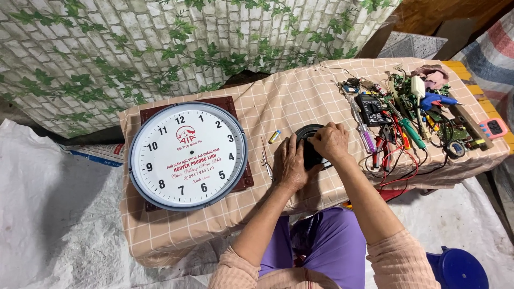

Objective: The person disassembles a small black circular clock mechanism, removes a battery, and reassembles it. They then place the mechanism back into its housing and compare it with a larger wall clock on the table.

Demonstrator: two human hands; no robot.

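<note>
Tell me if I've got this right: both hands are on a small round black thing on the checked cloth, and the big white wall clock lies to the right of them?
Not quite. In the head view the left hand and right hand do rest on the round black thing on the checked cloth, but the wall clock lies to their left.

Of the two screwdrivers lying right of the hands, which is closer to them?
The purple-handled screwdriver, lying just beside the right hand. The green-handled screwdriver lies farther right, among the red wires.

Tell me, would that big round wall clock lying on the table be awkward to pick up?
Probably. The wall clock looks wide and flat, likely needing two hands. Its clear face seems fragile. Lying flat on the table, it shouldn't roll or tip.
</note>
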